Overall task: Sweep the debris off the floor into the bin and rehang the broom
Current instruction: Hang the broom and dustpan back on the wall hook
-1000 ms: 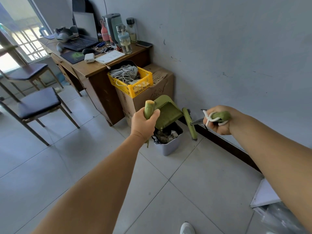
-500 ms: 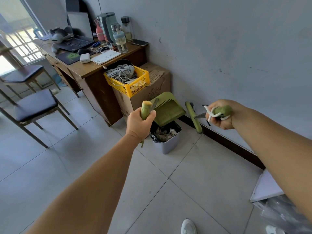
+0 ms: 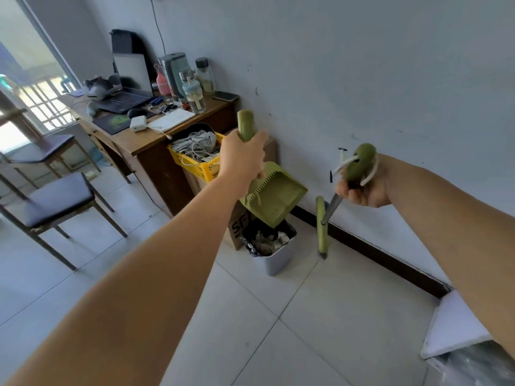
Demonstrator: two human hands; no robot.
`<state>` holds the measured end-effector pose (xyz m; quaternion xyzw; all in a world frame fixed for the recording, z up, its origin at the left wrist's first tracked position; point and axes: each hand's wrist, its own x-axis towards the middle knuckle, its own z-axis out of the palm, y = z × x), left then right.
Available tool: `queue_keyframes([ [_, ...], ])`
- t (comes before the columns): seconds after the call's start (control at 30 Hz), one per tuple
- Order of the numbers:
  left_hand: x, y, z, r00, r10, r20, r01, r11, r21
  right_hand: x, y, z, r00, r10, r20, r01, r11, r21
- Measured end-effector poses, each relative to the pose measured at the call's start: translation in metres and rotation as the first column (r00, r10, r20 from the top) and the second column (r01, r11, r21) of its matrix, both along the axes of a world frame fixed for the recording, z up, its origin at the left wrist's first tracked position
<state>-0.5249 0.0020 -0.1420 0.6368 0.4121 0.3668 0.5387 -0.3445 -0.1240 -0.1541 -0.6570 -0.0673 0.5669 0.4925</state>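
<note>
Matt green plastic dustpan (image 3: 274, 197), metal broom (image 3: 331, 207) shaft, glossy floor tiles (image 3: 320, 316).

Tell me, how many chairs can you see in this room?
2, both left of the wooden desk: one dark-cushioned metal-legged chair nearer the camera, another dark-cushioned chair behind it by the window. More may sit outside the view.

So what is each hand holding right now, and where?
Left hand grips the green plastic dustpan by its handle; right hand grips the green-headed broom at its handle's top end.
</note>
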Motion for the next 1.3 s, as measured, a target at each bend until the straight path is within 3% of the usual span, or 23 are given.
queue_keyframes([
  [0.2, 0.067, -0.009, 0.076, 0.988, -0.066, 0.137, 0.082, 0.99, -0.114, 0.02, -0.011, 0.076, 0.985, 0.113, 0.134, -0.123, 0.99, 0.065],
  [0.37, 0.119, -0.015, 0.118, 0.954, -0.152, 0.258, 0.201, 0.963, -0.177, 0.042, -0.036, 0.142, 0.962, 0.007, 0.271, -0.072, 0.971, 0.229],
  [0.53, 0.169, -0.022, 0.126, 0.906, -0.21, 0.367, 0.324, 0.903, -0.283, 0.056, -0.053, 0.184, 0.936, -0.03, 0.351, -0.068, 0.963, 0.262],
  [0.7, 0.222, -0.023, 0.103, 0.889, -0.262, 0.376, 0.409, 0.824, -0.392, 0.076, -0.049, 0.194, 0.927, -0.101, 0.362, -0.003, 0.962, 0.274],
  [0.97, 0.3, -0.021, 0.077, 0.831, -0.468, 0.302, 0.557, 0.711, -0.43, 0.109, -0.02, 0.202, 0.902, -0.258, 0.345, 0.158, 0.943, 0.292],
  [1.3, 0.356, 0.008, 0.094, 0.752, -0.577, 0.318, 0.655, 0.599, -0.46, 0.137, 0.012, 0.206, 0.794, -0.519, 0.316, 0.373, 0.827, 0.421],
])
